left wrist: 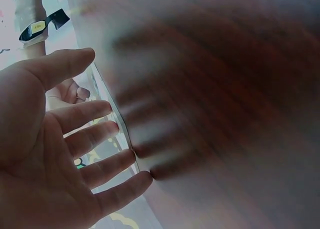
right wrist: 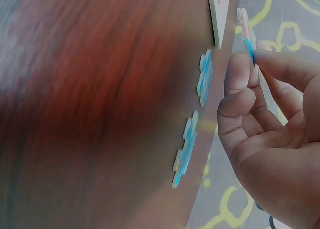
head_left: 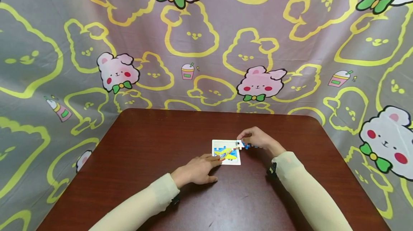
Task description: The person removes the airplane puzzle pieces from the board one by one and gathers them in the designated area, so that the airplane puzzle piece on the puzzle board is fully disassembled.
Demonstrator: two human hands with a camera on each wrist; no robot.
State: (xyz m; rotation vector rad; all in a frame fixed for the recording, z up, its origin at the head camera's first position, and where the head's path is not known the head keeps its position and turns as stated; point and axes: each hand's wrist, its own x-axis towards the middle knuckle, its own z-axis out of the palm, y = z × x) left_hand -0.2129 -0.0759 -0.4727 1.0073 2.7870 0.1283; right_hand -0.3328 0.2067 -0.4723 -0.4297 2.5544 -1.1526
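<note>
A square puzzle board (head_left: 226, 142) with a pale frame lies on the table, a yellow airplane on blue showing in its lower part. My left hand (head_left: 199, 170) rests with straight fingers on the board's lower left edge; in the left wrist view its fingertips (left wrist: 127, 161) touch that edge. Over the board's upper right corner, my right hand (head_left: 258, 139) pinches a puzzle piece (right wrist: 248, 36) between thumb and fingers, raised off the table. Two loose blue puzzle pieces, one nearer the board (right wrist: 205, 78) and one farther off (right wrist: 186, 149), lie beneath the right hand.
The dark brown wooden table (head_left: 155, 134) reaches back to a grey curtain (head_left: 193, 16) printed with bears and rabbits. This curtain also hangs along the left and right sides. Each wrist wears a dark strap, such as the right wristband (head_left: 272, 169).
</note>
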